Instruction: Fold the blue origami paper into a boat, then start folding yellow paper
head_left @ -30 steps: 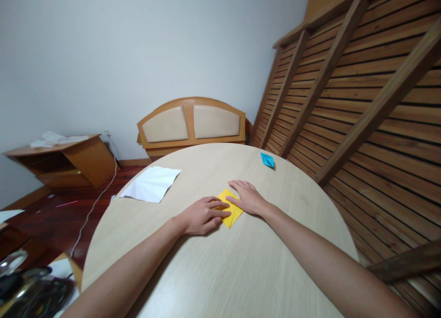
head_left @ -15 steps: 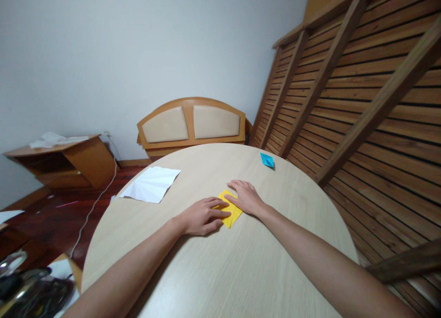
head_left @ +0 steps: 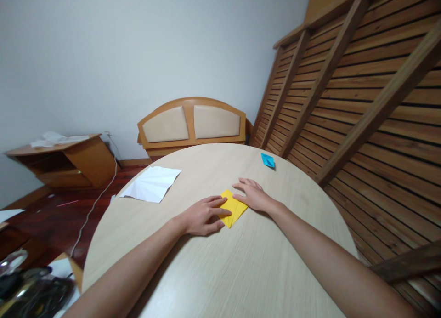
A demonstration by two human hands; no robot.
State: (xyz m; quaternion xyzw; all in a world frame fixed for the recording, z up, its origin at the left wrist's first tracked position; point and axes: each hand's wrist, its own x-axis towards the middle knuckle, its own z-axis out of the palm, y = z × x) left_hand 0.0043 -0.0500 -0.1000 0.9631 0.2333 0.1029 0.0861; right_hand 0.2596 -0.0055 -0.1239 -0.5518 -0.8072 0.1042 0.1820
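My left hand [head_left: 203, 215] lies with its fingers spread, the tips laid across the paper [head_left: 237, 210] rather than gripping it; my right hand [head_left: 254, 196] is splayed too, its thumb at the far right edge of the yellow sheet, and neither is closed around anything. The paper lies flat about midway across the table [head_left: 213, 272], set as a diamond: one corner points to the table's far edge, one to the near side where I am, one to the right. My left fingers cover the remaining corner, so I cannot tell which axis is longer. The table is round, pale and wood-grained, its near part catching a glare. On its far left lies a creased white sheet [head_left: 151, 184], on its far right a small blue fold [head_left: 268, 160]. Beyond the table stands a headboard [head_left: 191, 125] with two beige panels against a pale wall [head_left: 172, 42]; right of the table leans a slatted frame [head_left: 344, 102]. Left of the table are a cabinet [head_left: 84, 161], a pale cord [head_left: 91, 212] and dark red floor [head_left: 62, 217].
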